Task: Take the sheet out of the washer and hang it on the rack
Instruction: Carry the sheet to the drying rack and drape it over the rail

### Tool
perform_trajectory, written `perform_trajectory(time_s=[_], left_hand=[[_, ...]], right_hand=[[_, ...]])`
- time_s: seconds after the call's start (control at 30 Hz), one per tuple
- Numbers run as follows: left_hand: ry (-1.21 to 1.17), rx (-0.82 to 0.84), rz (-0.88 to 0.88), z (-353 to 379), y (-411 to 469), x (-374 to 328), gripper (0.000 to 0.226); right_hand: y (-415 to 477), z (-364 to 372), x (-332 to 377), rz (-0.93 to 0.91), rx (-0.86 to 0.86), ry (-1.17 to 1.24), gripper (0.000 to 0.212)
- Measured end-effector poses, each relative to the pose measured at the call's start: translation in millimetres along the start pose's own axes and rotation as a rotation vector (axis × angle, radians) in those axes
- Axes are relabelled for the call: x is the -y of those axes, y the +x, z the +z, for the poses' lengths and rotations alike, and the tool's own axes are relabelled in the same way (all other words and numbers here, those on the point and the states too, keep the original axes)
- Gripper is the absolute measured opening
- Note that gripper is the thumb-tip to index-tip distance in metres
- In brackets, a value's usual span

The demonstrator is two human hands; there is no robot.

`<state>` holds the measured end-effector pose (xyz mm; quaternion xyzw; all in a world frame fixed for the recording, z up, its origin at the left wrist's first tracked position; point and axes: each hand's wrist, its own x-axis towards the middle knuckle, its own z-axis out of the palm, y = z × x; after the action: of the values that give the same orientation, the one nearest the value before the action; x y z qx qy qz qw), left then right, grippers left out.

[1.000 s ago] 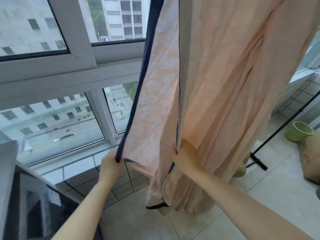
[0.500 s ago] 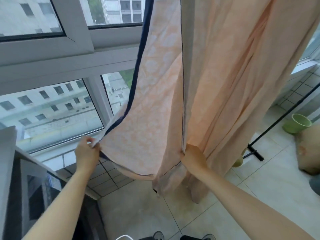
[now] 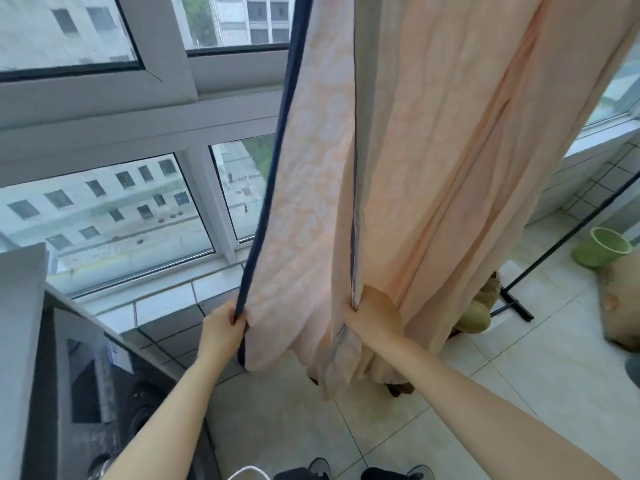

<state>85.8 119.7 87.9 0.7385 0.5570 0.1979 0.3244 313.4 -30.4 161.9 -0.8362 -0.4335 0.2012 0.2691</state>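
Note:
A peach-coloured sheet (image 3: 433, 161) with a dark blue border hangs down from above the frame, and its lower end almost reaches the floor. My left hand (image 3: 221, 329) pinches the blue-edged left border low down. My right hand (image 3: 375, 315) grips a second blue-edged fold further right at the same height. A black rack leg (image 3: 554, 251) slants down to a foot on the floor behind the sheet; the rack's top bar is out of view. The washer (image 3: 86, 393) stands at the lower left, dark-fronted with a grey top.
Windows with white frames (image 3: 166, 84) run along the left and back, above a tiled sill. A green pot (image 3: 602, 247) lies tipped over on the tiled floor at the right beside a brown sack (image 3: 620, 299). My shoes (image 3: 322, 471) show at the bottom edge.
My left hand swung out to the left with the blue edge, spreading the fabric, then came back in towards the right. The right hand kept its grip in much the same place.

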Motion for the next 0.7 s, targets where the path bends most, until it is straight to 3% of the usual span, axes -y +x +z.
perform_trajectory(time_s=[0.07,0.23,0.4,0.57,0.7], left_hand=[[-0.007,0.04,0.009,7.4,-6.4,-4.2,0.023],[-0.113,0.156,0.077,5.3,3.1,-37.3,0.03],[-0.188,0.374,0.214,6.1,18.9,-97.6,0.022],[-0.305,0.232,0.471,-3.2,30.5,-163.1,0.001],[-0.367,0.104,0.565,-14.7,31.3,-186.8,0.012]], right_hand=[[-2.2,-4.5,8.7,-0.055,-0.05,0.006,0.015],[-3.7,-22.2,35.2,-0.167,-0.326,0.13,0.019],[-4.3,-35.7,55.8,-0.279,-0.325,0.327,0.046],[-4.0,-50.5,59.0,-0.36,-0.45,0.172,0.04],[6.6,-64.2,63.6,-0.491,-0.593,0.009,0.03]])
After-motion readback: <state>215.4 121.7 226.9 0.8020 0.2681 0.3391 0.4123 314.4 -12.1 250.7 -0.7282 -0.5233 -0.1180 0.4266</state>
